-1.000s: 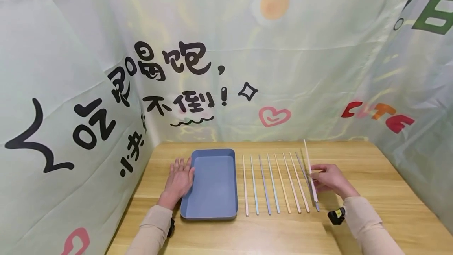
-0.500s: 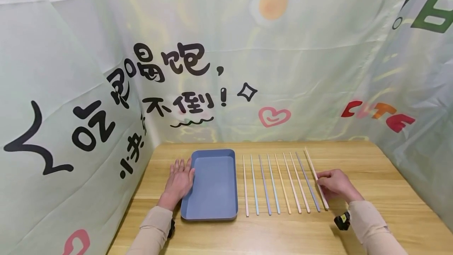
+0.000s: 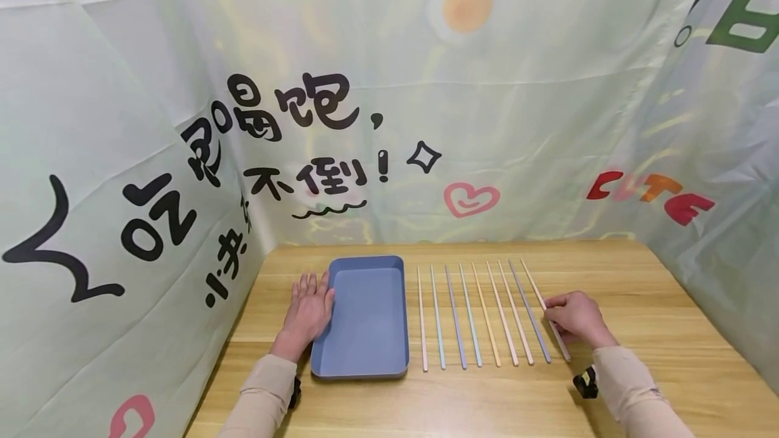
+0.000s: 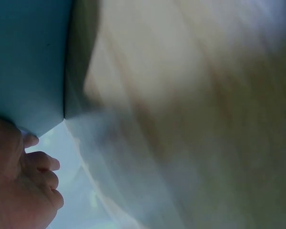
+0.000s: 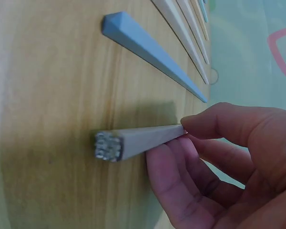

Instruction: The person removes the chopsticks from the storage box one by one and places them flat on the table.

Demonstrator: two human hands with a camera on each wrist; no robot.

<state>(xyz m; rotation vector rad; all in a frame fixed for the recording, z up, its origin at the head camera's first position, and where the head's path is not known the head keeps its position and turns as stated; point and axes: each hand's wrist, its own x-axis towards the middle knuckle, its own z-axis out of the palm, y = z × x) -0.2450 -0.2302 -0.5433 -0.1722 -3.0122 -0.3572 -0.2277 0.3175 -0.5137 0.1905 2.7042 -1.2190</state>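
My right hand [image 3: 581, 320] pinches a pale chopstick [image 3: 533, 284] at the right end of a row, thumb on one side and fingers on the other. In the right wrist view the chopstick's square end [image 5: 108, 147] looks speckled and points toward the camera; whether its whole length touches the table is unclear. Left of it lies a blue chopstick [image 3: 530, 313]. My left hand [image 3: 308, 313] rests at the left edge of a blue rectangular tray [image 3: 368, 316], fingers extended. The left wrist view shows part of that hand [image 4: 24, 181] against the tray's side [image 4: 28, 62].
Several more chopsticks in pink, blue and yellow, such as a pink chopstick [image 3: 422, 320], lie side by side between tray and right hand. The wooden table [image 3: 487, 404] is bordered by a printed cloth [image 3: 535, 120] behind and at both sides.
My right hand has moved the pale chopstick rightward and lowered it, away from over the blue chopstick, roughly in line with the row. The left hand and tray have stayed put.
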